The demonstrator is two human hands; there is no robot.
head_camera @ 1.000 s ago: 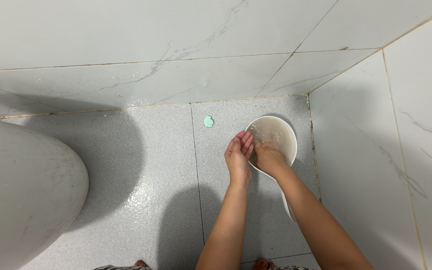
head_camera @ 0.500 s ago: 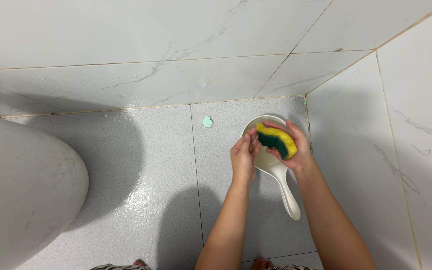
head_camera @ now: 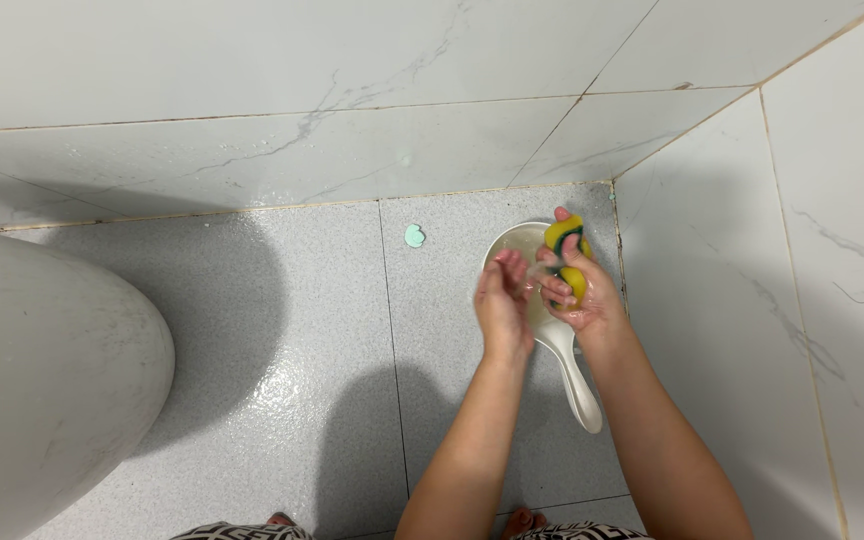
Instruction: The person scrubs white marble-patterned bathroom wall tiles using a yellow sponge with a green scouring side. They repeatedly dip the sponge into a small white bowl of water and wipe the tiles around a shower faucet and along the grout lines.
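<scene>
Squeezing now, the right hand (head_camera: 580,295) has closed tight on the yellow-green sponge (head_camera: 564,240), which half a second ago lay spread across both hands; the left hand (head_camera: 503,300) hangs open beside it, over the white ladle (head_camera: 562,345) in the floor's corner.

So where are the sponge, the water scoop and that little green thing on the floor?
sponge (head_camera: 564,238), head view, on its yellow top above the fingers.
water scoop (head_camera: 582,390), head view, on its white handle.
small green piece (head_camera: 414,236), head view, on its middle, on the grey floor.
</scene>
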